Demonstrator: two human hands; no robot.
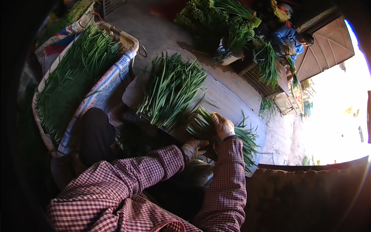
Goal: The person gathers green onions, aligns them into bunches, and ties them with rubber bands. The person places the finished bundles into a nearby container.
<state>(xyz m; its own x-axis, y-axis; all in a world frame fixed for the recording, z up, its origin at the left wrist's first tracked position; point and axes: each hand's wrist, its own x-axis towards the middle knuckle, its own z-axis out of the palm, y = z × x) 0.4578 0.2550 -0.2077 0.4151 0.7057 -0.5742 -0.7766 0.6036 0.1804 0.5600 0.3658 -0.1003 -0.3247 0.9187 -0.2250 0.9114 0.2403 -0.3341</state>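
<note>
My right hand (pixel 223 126), in a pale glove, grips a bundle of long green leaves, likely garlic chives (pixel 200 123), from above. The cut pale ends point left and the leaf tips (pixel 246 142) fan out to the right on a grey board (pixel 229 92). My left hand (pixel 193 149), also gloved, is just below the bundle at the board's near edge. Its fingers reach towards a bit of red, perhaps a tie; whether they hold anything is unclear. A loose heap of the same leaves (pixel 174 90) lies on the board to the left.
A long basket (pixel 133 43) lined with printed sacking and filled with leaves stands at left. Beyond the board are stacked bundles (pixel 220 17), a white bucket (pixel 229 56) and a plastic crate (pixel 258 79). A person in blue (pixel 285 37) holds leaves near the bright doorway.
</note>
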